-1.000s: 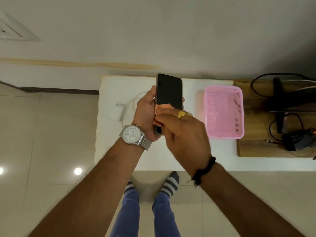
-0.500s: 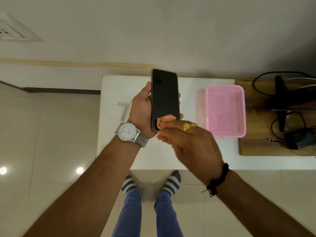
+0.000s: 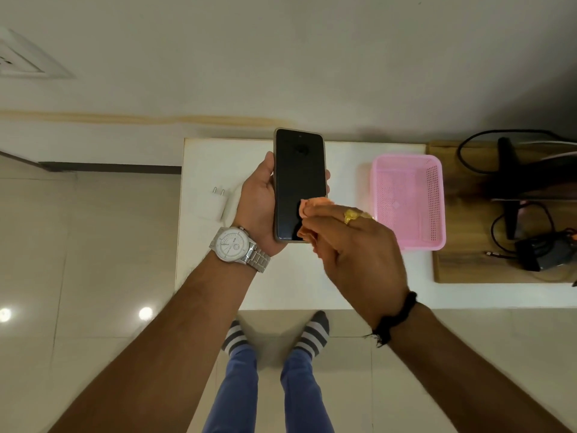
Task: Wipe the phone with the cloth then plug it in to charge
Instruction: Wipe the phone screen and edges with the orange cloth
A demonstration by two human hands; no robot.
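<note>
The phone [image 3: 299,185] is held screen-up above the white table [image 3: 290,282], the left hand [image 3: 260,201] curled round its edges, while the right hand [image 3: 359,254] pinches the orange cloth [image 3: 312,210] against the lower screen. Wiping is under way; charging next calls for the white charger [image 3: 215,203] just left. No readable writing shows.

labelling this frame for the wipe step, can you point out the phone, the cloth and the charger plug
phone [image 3: 299,179], head view, middle of the dark screen
cloth [image 3: 313,206], head view, orange fold showing above the fingers
charger plug [image 3: 214,203], head view, white body below the two pins
</note>
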